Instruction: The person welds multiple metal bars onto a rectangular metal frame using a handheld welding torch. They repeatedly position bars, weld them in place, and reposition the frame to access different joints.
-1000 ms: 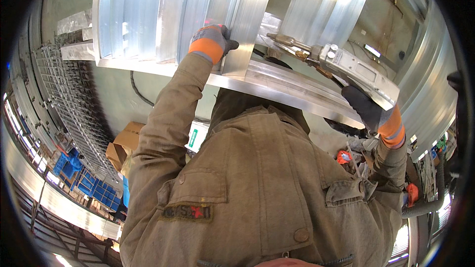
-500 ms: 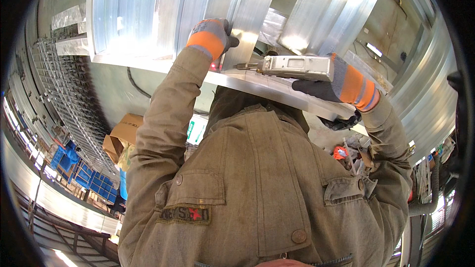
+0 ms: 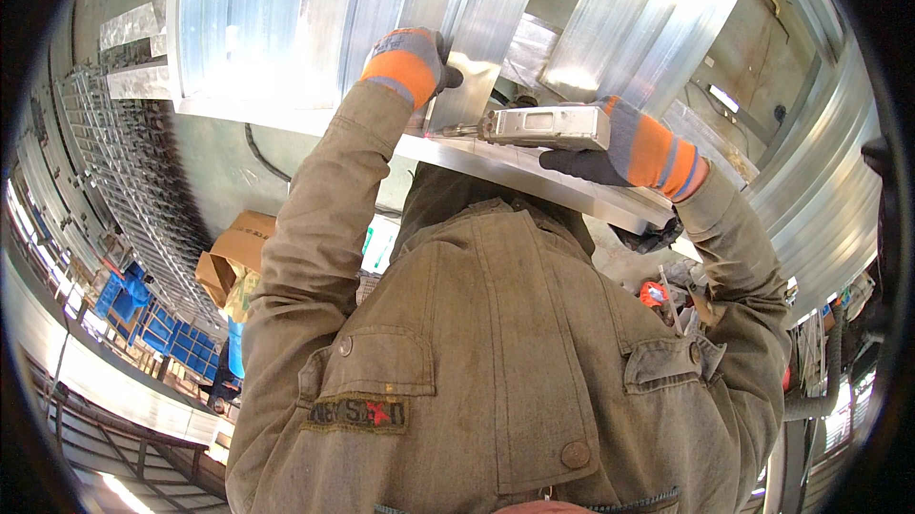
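My left hand [image 3: 405, 68], in a grey and orange glove with dark fingers, is curled on the shiny ribbed metal panel [image 3: 286, 28], its thumb pointing right. My right hand [image 3: 639, 147], gloved alike, is closed around a boxy silver handheld laser welding gun [image 3: 548, 123]. The gun's thin nozzle points left at the corner where the panel meets a long metal edge strip [image 3: 534, 174]. A small reddish glow shows by the nozzle tip, just below my left hand. My right fingers are partly hidden behind the gun.
Another ribbed metal sheet [image 3: 639, 19] lies to the right, with a curved one [image 3: 820, 171] beyond it. A wire rack [image 3: 133, 161] stands on the left above a cardboard box [image 3: 238, 247]. A black cable [image 3: 259, 154] runs beneath the panel.
My right hand has moved left with the welding gun, bringing its nozzle closer to my left hand and the red glow. My left hand has hardly moved.
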Available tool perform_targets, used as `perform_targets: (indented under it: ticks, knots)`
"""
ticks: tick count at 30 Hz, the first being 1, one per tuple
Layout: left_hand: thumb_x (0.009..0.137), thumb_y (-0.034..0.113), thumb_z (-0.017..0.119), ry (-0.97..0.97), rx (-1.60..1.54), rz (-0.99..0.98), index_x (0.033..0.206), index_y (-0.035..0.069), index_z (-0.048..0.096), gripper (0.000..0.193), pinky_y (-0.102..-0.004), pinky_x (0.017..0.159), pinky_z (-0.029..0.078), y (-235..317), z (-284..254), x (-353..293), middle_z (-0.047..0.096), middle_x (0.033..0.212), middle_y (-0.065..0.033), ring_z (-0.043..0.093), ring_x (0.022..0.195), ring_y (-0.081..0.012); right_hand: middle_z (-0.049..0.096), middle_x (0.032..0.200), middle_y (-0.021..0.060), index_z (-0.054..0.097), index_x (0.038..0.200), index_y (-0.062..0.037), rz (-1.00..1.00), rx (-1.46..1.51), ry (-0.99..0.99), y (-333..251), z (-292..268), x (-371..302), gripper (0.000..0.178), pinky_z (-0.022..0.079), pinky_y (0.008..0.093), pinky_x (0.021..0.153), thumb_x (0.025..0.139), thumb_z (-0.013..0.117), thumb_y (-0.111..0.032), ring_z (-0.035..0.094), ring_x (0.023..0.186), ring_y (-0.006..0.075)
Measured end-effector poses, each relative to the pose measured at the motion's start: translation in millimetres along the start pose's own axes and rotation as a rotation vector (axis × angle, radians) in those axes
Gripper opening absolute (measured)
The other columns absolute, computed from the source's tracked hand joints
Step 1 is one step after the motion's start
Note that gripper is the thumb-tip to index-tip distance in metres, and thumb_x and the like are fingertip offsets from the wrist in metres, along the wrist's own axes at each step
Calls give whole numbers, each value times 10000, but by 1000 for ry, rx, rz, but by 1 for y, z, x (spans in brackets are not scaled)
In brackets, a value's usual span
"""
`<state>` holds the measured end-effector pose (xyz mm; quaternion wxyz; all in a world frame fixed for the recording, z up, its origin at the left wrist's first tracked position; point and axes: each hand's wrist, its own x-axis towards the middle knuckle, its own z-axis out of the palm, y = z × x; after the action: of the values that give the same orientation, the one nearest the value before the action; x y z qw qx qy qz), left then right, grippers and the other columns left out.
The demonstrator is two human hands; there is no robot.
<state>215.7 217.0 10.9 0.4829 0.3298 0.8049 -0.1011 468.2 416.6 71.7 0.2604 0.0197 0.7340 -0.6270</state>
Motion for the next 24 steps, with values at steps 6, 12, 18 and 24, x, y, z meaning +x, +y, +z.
perform_targets:
  ticks: [6,12,18,24]
  knots:
    - [897,469,889,-22,-55,-8,1166,81,847,474,-505,925,622,-5,4,4,847,1039,-159,804,1020,-390,818,1264,153,754,1380,-30,-29,66,4,-2,3,7,413,607,369,969,1032,849,-231,773,1079,234]
    - [883,535,901,-57,-6,0,1158,99,783,528,-524,903,605,-7,9,14,819,1038,-157,778,1011,-384,818,1263,141,751,1381,-27,22,90,-20,6,6,9,422,608,364,974,1018,862,-212,767,1088,215]
    - [895,527,892,-56,8,-16,1204,97,782,541,-528,926,608,-8,13,19,825,1087,-166,781,1046,-393,817,1269,124,744,1386,-22,98,131,-34,19,10,5,437,609,356,985,1000,878,-180,758,1105,189]
    - [891,518,896,-25,-9,-28,1207,86,788,546,-518,930,611,-9,17,20,828,1091,-168,786,1050,-385,815,1276,108,738,1390,-16,162,167,-34,29,16,8,456,609,349,997,983,894,-148,749,1123,163]
